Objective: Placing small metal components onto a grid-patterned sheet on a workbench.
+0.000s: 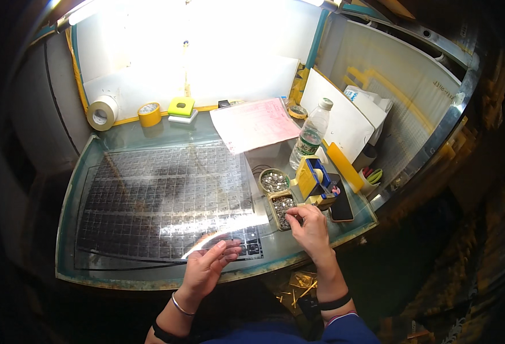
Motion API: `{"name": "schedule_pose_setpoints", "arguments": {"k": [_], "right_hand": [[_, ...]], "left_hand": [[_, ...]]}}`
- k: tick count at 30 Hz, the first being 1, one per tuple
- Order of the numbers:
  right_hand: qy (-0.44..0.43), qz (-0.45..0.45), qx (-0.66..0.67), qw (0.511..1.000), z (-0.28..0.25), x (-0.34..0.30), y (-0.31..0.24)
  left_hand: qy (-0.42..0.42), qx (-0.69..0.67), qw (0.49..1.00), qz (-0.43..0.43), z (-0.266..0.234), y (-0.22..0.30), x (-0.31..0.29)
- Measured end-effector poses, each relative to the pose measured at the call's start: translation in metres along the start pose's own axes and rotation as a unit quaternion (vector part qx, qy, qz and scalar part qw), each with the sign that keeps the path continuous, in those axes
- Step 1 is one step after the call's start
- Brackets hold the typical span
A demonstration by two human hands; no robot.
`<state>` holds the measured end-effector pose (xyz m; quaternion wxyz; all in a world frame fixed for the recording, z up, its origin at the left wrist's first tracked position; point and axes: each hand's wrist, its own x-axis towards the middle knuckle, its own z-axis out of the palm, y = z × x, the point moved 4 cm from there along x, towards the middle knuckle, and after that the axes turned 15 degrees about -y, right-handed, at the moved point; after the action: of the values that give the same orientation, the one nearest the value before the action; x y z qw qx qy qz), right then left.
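Observation:
A large clear film sheet printed with a dark grid lies over the glass table. At its near edge, my left hand has thumb and fingers closed on the film, which bends up there with a bright curved glare; some fingertips look dim through it. My right hand is pinched at the near right side of a small rectangular tray full of tiny silvery pieces. Whatever sits between those fingertips is too small to make out. Just beyond stands a round dish of similar pieces.
A tape dispenser, a dark phone and a water bottle stand right of the trays. Pink paper, tape rolls and a green hole punch sit toward the back. White panels lean at right.

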<state>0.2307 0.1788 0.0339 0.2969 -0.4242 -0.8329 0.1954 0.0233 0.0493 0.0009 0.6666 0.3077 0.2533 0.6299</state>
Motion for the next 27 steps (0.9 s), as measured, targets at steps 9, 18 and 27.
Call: {"name": "schedule_pose_setpoints", "arguments": {"k": [9, 18, 27], "right_hand": [[-0.052, 0.044, -0.072, 0.995, 0.003, 0.007, 0.000], [0.021, 0.016, 0.086, 0.996, -0.002, 0.000, -0.008], [-0.109, -0.173, 0.109, 0.973, 0.014, -0.011, -0.082]], "left_hand": [[0.005, 0.002, 1.000, -0.002, 0.000, 0.001, 0.000], [0.014, 0.010, 1.000, -0.004, 0.001, 0.003, -0.004], [0.001, 0.004, 1.000, -0.010, -0.006, -0.004, 0.000]]}}
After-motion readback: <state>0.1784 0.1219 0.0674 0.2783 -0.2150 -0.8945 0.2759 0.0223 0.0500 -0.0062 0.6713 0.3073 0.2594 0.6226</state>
